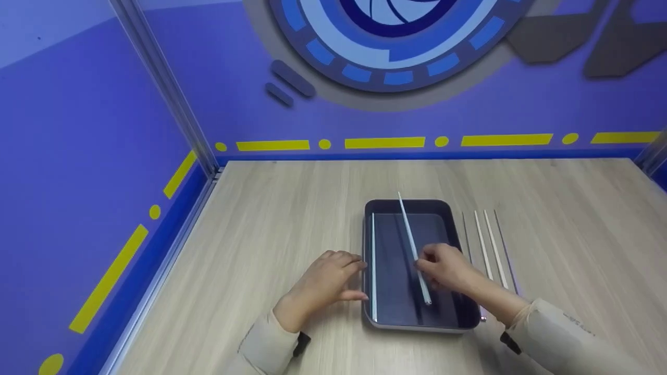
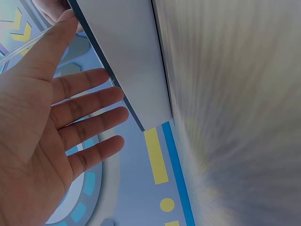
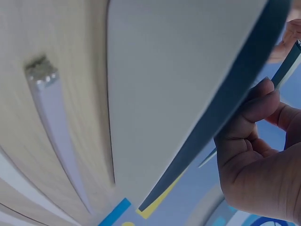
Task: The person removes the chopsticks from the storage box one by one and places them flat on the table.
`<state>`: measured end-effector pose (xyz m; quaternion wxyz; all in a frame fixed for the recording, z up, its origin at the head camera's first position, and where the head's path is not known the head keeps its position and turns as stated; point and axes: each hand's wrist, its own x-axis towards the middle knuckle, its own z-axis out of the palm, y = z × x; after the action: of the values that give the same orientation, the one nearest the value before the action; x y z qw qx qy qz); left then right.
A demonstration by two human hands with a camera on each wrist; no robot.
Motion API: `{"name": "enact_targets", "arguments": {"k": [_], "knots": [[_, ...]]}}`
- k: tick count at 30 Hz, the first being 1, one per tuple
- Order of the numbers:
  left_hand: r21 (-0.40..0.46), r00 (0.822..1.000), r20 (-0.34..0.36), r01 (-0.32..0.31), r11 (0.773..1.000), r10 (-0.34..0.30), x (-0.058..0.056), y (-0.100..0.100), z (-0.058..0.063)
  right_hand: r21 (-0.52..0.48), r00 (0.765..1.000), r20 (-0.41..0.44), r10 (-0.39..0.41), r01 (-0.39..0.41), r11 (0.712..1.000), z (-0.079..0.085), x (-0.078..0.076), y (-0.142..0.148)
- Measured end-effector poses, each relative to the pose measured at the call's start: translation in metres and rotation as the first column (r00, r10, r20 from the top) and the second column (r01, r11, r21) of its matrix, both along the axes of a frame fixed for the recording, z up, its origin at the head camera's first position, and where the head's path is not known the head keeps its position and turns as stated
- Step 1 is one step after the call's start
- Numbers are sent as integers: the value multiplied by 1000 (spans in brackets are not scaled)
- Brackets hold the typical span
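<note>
A pale blue chopstick (image 1: 409, 229) slants above the dark tray (image 1: 417, 329), pinched between the thumb and fingers of my right hand (image 1: 448, 265). Its thin tip points to the far side. Another pale blue chopstick (image 1: 373, 265) lies lengthwise inside the tray, along the left wall. My left hand (image 1: 333, 276) is at the tray's left rim with its fingers spread and fairly straight. In the left wrist view, the left fingertips (image 2: 110, 94) are at the rim, beside the pale outer wall (image 2: 127, 56). The right wrist view shows the right hand (image 3: 258, 174) above the opposite rim.
Several more chopsticks (image 1: 495, 245) lie roughly parallel on the wooden table (image 1: 250, 224), just right of the tray. One of them, a purple chopstick (image 3: 59, 117), has a silvery end. Blue printed panels (image 1: 172, 104) bound the table at the back and left.
</note>
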<state>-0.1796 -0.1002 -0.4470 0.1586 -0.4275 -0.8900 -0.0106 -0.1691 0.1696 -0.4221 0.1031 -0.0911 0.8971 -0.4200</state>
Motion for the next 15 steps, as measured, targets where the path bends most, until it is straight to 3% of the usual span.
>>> {"name": "enact_targets", "arguments": {"k": [10, 15], "knots": [[4, 1000, 17, -1, 1000, 1, 0, 1, 0, -86, 999, 26, 42, -40, 995, -2, 2, 13], [5, 1000, 7, -1, 1000, 1, 0, 0, 0, -60, 999, -3, 52, -52, 997, 0, 2, 20]]}}
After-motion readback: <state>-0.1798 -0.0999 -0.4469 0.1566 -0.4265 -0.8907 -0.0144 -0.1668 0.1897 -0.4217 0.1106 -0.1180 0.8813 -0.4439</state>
